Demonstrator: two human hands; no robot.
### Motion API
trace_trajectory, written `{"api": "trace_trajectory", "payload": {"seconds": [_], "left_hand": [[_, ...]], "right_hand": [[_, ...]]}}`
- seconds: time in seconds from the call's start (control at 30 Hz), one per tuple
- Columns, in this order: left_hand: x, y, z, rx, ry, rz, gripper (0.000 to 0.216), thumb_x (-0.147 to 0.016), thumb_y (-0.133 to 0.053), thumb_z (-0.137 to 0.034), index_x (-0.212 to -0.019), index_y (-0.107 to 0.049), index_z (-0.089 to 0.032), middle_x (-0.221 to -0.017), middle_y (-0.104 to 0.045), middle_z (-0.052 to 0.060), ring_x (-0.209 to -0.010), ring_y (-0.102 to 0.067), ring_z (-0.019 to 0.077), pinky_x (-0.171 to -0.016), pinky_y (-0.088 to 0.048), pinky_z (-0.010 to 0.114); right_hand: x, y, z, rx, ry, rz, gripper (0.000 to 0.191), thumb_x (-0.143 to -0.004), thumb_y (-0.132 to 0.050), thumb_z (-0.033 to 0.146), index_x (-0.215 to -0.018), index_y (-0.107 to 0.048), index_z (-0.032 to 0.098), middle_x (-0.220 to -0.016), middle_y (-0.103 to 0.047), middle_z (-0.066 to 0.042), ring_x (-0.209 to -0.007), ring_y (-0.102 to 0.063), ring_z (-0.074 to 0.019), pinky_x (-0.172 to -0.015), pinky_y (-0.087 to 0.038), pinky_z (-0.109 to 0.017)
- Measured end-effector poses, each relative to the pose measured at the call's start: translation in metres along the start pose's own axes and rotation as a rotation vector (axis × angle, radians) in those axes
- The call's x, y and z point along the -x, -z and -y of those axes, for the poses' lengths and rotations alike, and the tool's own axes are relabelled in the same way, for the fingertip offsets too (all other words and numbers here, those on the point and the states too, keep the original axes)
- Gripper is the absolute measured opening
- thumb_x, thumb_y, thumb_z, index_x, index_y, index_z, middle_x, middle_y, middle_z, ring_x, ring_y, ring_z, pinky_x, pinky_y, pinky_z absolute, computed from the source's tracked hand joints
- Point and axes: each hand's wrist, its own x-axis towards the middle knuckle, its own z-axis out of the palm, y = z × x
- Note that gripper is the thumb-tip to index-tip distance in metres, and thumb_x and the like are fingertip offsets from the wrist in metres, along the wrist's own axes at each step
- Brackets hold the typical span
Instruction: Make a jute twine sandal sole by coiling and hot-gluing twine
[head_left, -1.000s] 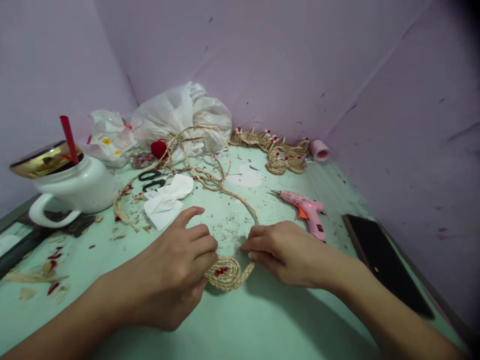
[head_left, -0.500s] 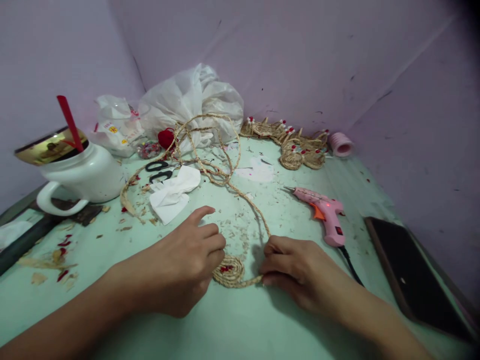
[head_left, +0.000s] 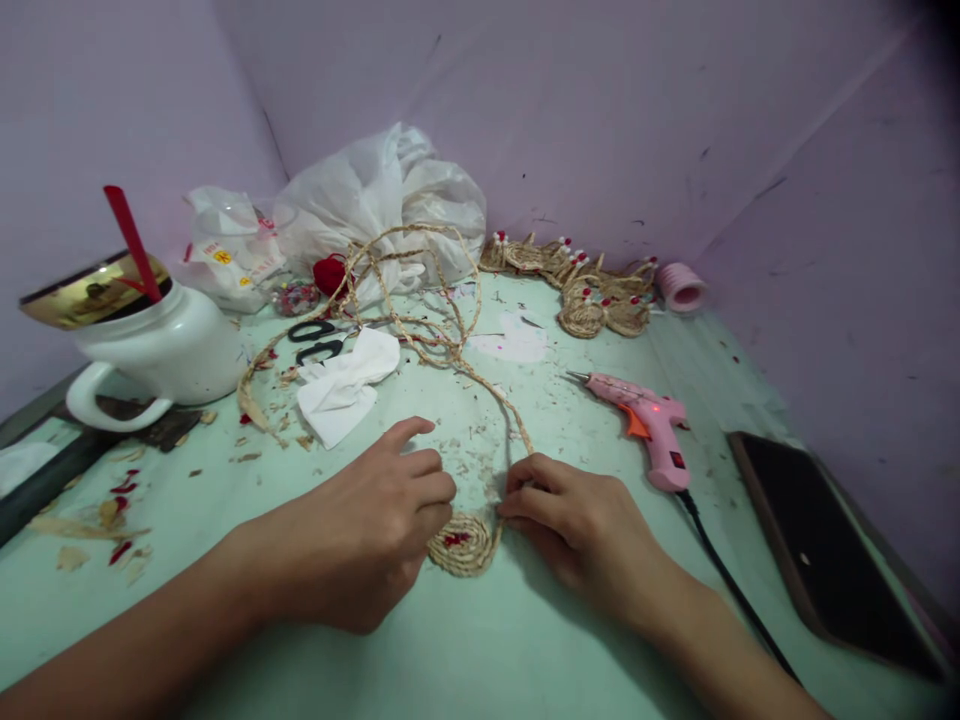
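Note:
A flat round coil of braided straw cord [head_left: 466, 560] with red bits at its centre lies on the pale green table. My left hand [head_left: 386, 525] grips the coil's left edge, index finger stretched forward; its thumb is hidden. At the coil's right, my right hand [head_left: 574, 515] pinches the braided straw cord [head_left: 517, 415] close to the coil's rim. From there the cord runs back to a loose tangle of loops. To the right lies a pink glue gun [head_left: 645, 420] with its light lit and its nozzle pointing left.
A white mug [head_left: 172, 350], black-handled scissors [head_left: 319, 340], crumpled white tissue [head_left: 349, 385] and a plastic bag [head_left: 382, 200] stand or lie left and behind. Finished straw pieces with beads [head_left: 604, 305] and a pink roll [head_left: 681, 287] line the wall. At right lies a phone [head_left: 832, 550].
My right hand has moved left and slightly away from me, bringing the cord up against the coil's right side. My left hand has stayed nearly still on the coil.

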Motion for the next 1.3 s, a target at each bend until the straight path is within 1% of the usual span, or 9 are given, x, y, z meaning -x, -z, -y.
{"api": "trace_trajectory", "payload": {"seconds": [0.27,0.4,0.5,0.57,0.67,0.87,0.97,1.1,1.3], "left_hand": [[0.0,-0.002,-0.004,-0.034,-0.04,0.001,0.009,-0.074,-0.052,-0.012,-0.07,-0.056,-0.019,-0.071,-0.054,0.0,-0.072,-0.047,0.0163,-0.107,-0.019,0.05],[0.0,-0.001,-0.005,-0.04,-0.076,-0.011,0.01,-0.072,-0.052,-0.01,-0.072,-0.056,-0.019,-0.071,-0.055,0.0,-0.07,-0.046,0.016,-0.107,-0.018,0.05],[-0.001,0.001,-0.005,-0.052,-0.094,0.021,0.011,-0.07,-0.052,-0.01,-0.073,-0.057,-0.019,-0.072,-0.056,0.001,-0.069,-0.046,0.0163,-0.106,-0.018,0.051],[-0.001,0.001,-0.006,-0.064,-0.094,0.033,0.009,-0.07,-0.053,-0.012,-0.074,-0.057,-0.019,-0.071,-0.055,0.001,-0.069,-0.046,0.0166,-0.106,-0.017,0.052],[-0.001,-0.001,-0.006,-0.08,-0.081,0.027,0.008,-0.067,-0.056,-0.017,-0.074,-0.057,-0.02,-0.071,-0.054,0.001,-0.068,-0.044,0.0171,-0.106,-0.015,0.053],[-0.002,-0.003,-0.007,-0.092,-0.049,0.053,0.016,-0.063,-0.059,-0.019,-0.079,-0.059,-0.02,-0.074,-0.055,0.001,-0.071,-0.045,0.0178,-0.109,-0.008,0.051],[-0.003,-0.003,-0.007,-0.08,-0.036,0.062,0.017,-0.066,-0.057,-0.017,-0.082,-0.059,-0.02,-0.075,-0.054,0.0,-0.073,-0.044,0.0176,-0.11,-0.005,0.052],[-0.003,-0.005,-0.009,-0.062,-0.012,0.049,0.016,-0.068,-0.055,-0.012,-0.082,-0.058,-0.021,-0.073,-0.051,-0.002,-0.071,-0.043,0.0165,-0.111,-0.004,0.051],[-0.003,-0.007,-0.011,-0.016,0.023,0.013,0.013,-0.069,-0.054,-0.011,-0.075,-0.054,-0.022,-0.071,-0.05,-0.002,-0.069,-0.042,0.0159,-0.11,-0.007,0.053]], "right_hand": [[-0.006,-0.004,0.001,0.085,0.056,-0.129,0.011,-0.083,-0.056,0.018,-0.08,-0.066,0.019,-0.082,-0.066,-0.003,-0.067,-0.06,-0.014,-0.053,-0.039,-0.023],[-0.002,-0.006,-0.003,0.124,0.073,-0.179,0.006,-0.083,-0.059,0.022,-0.086,-0.064,0.02,-0.099,-0.064,-0.007,-0.067,-0.059,-0.0125,-0.055,-0.042,-0.023],[0.0,-0.007,-0.004,0.147,-0.045,-0.2,0.023,-0.076,-0.067,0.034,-0.092,-0.062,0.018,-0.104,-0.061,-0.011,-0.066,-0.059,-0.0144,-0.052,-0.043,-0.025],[0.002,-0.007,-0.001,0.139,-0.11,-0.179,0.022,-0.073,-0.07,0.036,-0.084,-0.062,0.018,-0.088,-0.063,-0.007,-0.062,-0.059,-0.0154,-0.048,-0.04,-0.024],[0.005,-0.008,0.006,0.039,-0.097,-0.102,0.008,-0.081,-0.061,0.025,-0.076,-0.065,0.02,-0.068,-0.064,-0.001,-0.057,-0.06,-0.0137,-0.049,-0.04,-0.022],[0.011,-0.011,0.019,-0.191,-0.141,-0.016,0.029,-0.08,-0.043,0.008,-0.088,-0.067,0.022,-0.078,-0.066,-0.004,-0.066,-0.063,-0.0149,-0.057,-0.046,-0.023],[0.013,-0.009,0.022,-0.276,-0.188,0.042,0.029,-0.077,-0.044,0.008,-0.091,-0.065,0.023,-0.081,-0.064,-0.004,-0.068,-0.062,-0.0161,-0.059,-0.047,-0.024],[0.012,-0.005,0.025,-0.334,-0.232,0.114,0.027,-0.082,-0.043,0.012,-0.095,-0.063,0.024,-0.083,-0.063,-0.004,-0.069,-0.061,-0.0156,-0.06,-0.048,-0.025],[0.008,-0.009,0.025,-0.337,-0.235,0.103,0.017,-0.08,-0.054,0.022,-0.093,-0.065,0.023,-0.084,-0.064,-0.004,-0.069,-0.062,-0.0172,-0.059,-0.05,-0.026]]}}
